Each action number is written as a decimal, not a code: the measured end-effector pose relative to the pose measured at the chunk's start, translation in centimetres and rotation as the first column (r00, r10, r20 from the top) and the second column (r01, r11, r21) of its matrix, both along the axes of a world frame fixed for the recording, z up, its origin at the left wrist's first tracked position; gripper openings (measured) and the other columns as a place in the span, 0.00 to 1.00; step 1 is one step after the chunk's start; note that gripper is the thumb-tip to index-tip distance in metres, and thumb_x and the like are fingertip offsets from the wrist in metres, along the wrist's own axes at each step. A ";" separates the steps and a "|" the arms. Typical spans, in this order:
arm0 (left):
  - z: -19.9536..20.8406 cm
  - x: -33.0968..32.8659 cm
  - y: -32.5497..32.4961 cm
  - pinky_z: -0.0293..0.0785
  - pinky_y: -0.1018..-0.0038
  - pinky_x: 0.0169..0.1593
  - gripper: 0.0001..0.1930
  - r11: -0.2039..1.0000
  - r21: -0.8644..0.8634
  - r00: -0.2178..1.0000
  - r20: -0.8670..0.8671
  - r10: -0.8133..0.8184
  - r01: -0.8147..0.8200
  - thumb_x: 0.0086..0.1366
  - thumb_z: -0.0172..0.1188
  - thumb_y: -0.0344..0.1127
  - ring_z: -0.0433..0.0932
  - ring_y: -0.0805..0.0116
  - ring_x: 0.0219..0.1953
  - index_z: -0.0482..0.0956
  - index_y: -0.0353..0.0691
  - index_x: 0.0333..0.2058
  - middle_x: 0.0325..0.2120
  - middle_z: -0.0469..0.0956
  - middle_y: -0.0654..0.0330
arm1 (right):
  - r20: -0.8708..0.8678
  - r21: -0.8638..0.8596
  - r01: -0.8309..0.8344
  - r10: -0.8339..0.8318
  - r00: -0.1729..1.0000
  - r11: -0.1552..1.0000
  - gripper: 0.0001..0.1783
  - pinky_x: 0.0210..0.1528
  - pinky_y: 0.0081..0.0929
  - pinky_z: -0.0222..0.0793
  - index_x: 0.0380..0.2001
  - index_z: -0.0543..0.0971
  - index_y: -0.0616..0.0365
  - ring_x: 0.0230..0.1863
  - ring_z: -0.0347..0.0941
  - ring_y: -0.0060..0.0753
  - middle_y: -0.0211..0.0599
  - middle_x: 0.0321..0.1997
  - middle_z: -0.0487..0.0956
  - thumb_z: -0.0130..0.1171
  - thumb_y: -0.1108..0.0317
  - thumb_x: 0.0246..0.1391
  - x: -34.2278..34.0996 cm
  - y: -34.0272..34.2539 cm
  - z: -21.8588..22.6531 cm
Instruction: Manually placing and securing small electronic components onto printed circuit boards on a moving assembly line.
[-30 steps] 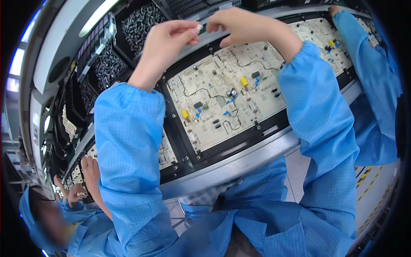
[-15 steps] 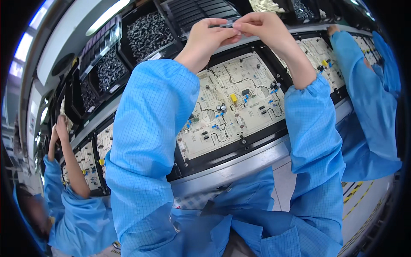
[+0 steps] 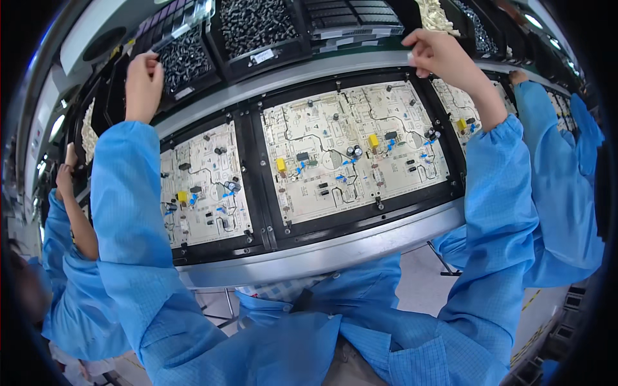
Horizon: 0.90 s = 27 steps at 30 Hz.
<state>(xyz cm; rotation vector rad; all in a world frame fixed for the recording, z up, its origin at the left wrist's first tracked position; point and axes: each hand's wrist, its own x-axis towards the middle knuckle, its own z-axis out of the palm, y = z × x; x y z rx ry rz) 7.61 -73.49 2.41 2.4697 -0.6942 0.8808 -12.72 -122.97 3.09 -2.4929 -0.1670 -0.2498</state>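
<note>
My left hand [image 3: 143, 87] is raised at the left, beside a black bin of small dark parts [image 3: 185, 63]. Its fingers are curled in, and anything between them is hidden. At the upper right, my right hand [image 3: 444, 59] is held above the far edge of a framed circuit board panel, pinching a small white part [image 3: 411, 59] at its fingertips. Between my arms lies this pale circuit board panel [image 3: 309, 193], fitted with yellow blocks, blue parts and black cylinders. A second circuit board [image 3: 209, 219] sits in the frame to its left.
Along the back stand a bin of black parts [image 3: 257, 29], dark stacked trays [image 3: 354, 16] and a bin of white parts [image 3: 438, 16]. A metal rail [image 3: 322, 248] runs along the near edge. Co-workers' sleeves show at left [image 3: 84, 302] and right [image 3: 560, 186].
My hands were together over the far edge; now they are wide apart, the left moved to the left-hand bin, the right slightly rightward. The view has shifted, showing more boards at left.
</note>
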 end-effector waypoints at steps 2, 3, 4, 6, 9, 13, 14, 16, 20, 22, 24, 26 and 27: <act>-1.5 1.0 1.5 0.70 0.66 0.51 0.16 0.963 0.259 0.996 0.045 -0.083 0.068 0.62 0.58 0.32 0.74 0.54 0.46 0.72 0.35 0.48 0.44 0.72 0.48 | -0.112 -0.058 -0.023 0.017 0.994 0.998 0.10 0.27 0.16 0.72 0.41 0.75 0.65 0.24 0.74 0.17 0.31 0.23 0.75 0.57 0.79 0.54 0.5 0.9 0.1; -2.3 2.2 2.5 0.68 0.63 0.54 0.18 0.928 0.366 0.992 0.070 -0.103 0.070 0.62 0.59 0.34 0.71 0.49 0.49 0.71 0.37 0.50 0.45 0.71 0.48 | -0.216 -0.109 -0.037 0.012 0.976 0.993 0.10 0.26 0.16 0.72 0.41 0.75 0.64 0.24 0.74 0.17 0.32 0.22 0.75 0.58 0.79 0.54 0.9 1.3 0.1; -2.8 2.2 1.4 0.67 0.59 0.55 0.20 0.926 0.375 0.995 0.067 -0.076 0.045 0.60 0.60 0.37 0.70 0.46 0.50 0.72 0.37 0.50 0.45 0.73 0.46 | -0.278 -0.173 -0.055 0.004 0.961 0.983 0.10 0.30 0.17 0.73 0.39 0.76 0.64 0.26 0.75 0.19 0.34 0.23 0.76 0.60 0.79 0.52 1.1 1.5 0.1; -3.2 3.3 1.2 0.67 0.59 0.54 0.20 0.909 0.417 0.994 0.101 -0.030 -0.015 0.63 0.59 0.41 0.70 0.44 0.50 0.72 0.44 0.52 0.46 0.71 0.48 | -0.182 -0.236 -0.145 0.103 0.978 0.961 0.09 0.32 0.17 0.73 0.38 0.77 0.65 0.28 0.76 0.21 0.34 0.25 0.78 0.60 0.79 0.51 2.0 0.2 -1.0; -0.2 3.1 -0.4 0.73 0.68 0.34 0.17 0.851 0.525 0.972 0.198 -0.128 0.005 0.62 0.62 0.41 0.78 0.59 0.29 0.73 0.35 0.42 0.27 0.76 0.55 | -0.088 -0.281 -0.206 0.189 0.978 0.937 0.10 0.38 0.18 0.72 0.37 0.78 0.66 0.34 0.77 0.24 0.36 0.33 0.81 0.61 0.80 0.50 2.5 -1.6 -2.4; 1.7 2.7 -3.6 0.74 0.69 0.34 0.15 0.852 0.523 0.998 0.018 -0.057 0.039 0.59 0.64 0.39 0.78 0.60 0.29 0.75 0.35 0.39 0.26 0.78 0.55 | -0.138 -0.285 -0.135 0.099 0.986 0.949 0.10 0.37 0.17 0.71 0.38 0.78 0.66 0.34 0.74 0.20 0.35 0.33 0.79 0.59 0.82 0.50 0.9 -3.5 -1.3; 2.1 2.5 -3.0 0.74 0.69 0.34 0.14 0.855 0.517 1.000 -0.022 -0.023 0.031 0.59 0.64 0.38 0.79 0.61 0.29 0.76 0.35 0.38 0.26 0.78 0.54 | -0.104 -0.185 -0.138 0.120 0.987 0.973 0.09 0.36 0.18 0.69 0.37 0.77 0.67 0.33 0.72 0.19 0.33 0.32 0.78 0.59 0.82 0.50 1.6 -3.2 -2.3; 2.8 2.1 -1.6 0.74 0.70 0.34 0.13 0.872 0.489 0.995 -0.098 0.021 0.030 0.57 0.65 0.37 0.79 0.62 0.29 0.78 0.36 0.37 0.26 0.79 0.54 | -0.088 -0.187 -0.169 0.154 0.984 0.968 0.09 0.36 0.19 0.69 0.37 0.77 0.66 0.32 0.72 0.19 0.33 0.31 0.78 0.59 0.82 0.50 2.5 -2.3 -3.4; 3.9 2.2 -1.4 0.75 0.70 0.35 0.10 0.925 0.370 0.965 -0.261 0.009 0.091 0.54 0.68 0.35 0.80 0.64 0.29 0.81 0.36 0.33 0.25 0.81 0.54 | -0.104 -0.266 -0.121 0.096 0.990 0.956 0.06 0.36 0.19 0.68 0.32 0.75 0.65 0.31 0.71 0.19 0.31 0.28 0.76 0.60 0.80 0.50 2.4 -1.4 -2.7; 2.5 3.0 -4.0 0.75 0.71 0.35 0.09 0.946 0.255 0.923 -0.373 -0.095 0.200 0.53 0.69 0.33 0.81 0.65 0.29 0.82 0.36 0.31 0.25 0.82 0.54 | -0.122 -0.278 -0.077 0.045 0.992 0.957 0.05 0.35 0.18 0.68 0.30 0.74 0.63 0.31 0.71 0.19 0.31 0.27 0.73 0.61 0.78 0.51 0.9 -2.7 -2.8; 3.6 2.3 -4.4 0.75 0.69 0.37 0.09 0.943 0.255 0.936 -0.329 -0.125 0.216 0.53 0.68 0.34 0.82 0.63 0.31 0.83 0.37 0.31 0.26 0.82 0.52 | -0.056 -0.352 -0.116 0.103 0.993 0.929 0.05 0.36 0.20 0.70 0.32 0.75 0.63 0.32 0.73 0.21 0.32 0.28 0.75 0.61 0.76 0.53 0.8 -2.4 -2.2; 2.8 7.0 5.8 0.74 0.67 0.46 0.13 0.876 0.435 0.976 -0.157 -0.154 0.208 0.62 0.62 0.41 0.79 0.56 0.41 0.79 0.41 0.42 0.37 0.80 0.51 | 0.008 -0.333 -0.289 0.310 0.951 0.897 0.06 0.38 0.24 0.73 0.31 0.78 0.64 0.33 0.76 0.29 0.38 0.31 0.78 0.63 0.76 0.49 3.7 0.3 -2.4; 1.2 6.2 2.8 0.75 0.71 0.45 0.09 0.901 0.381 0.967 -0.220 -0.128 0.206 0.62 0.62 0.36 0.81 0.63 0.40 0.80 0.38 0.39 0.36 0.81 0.54 | -0.039 -0.253 -0.260 0.259 0.965 0.932 0.06 0.39 0.27 0.74 0.29 0.80 0.64 0.33 0.77 0.33 0.40 0.31 0.79 0.65 0.75 0.46 3.4 -0.5 -3.7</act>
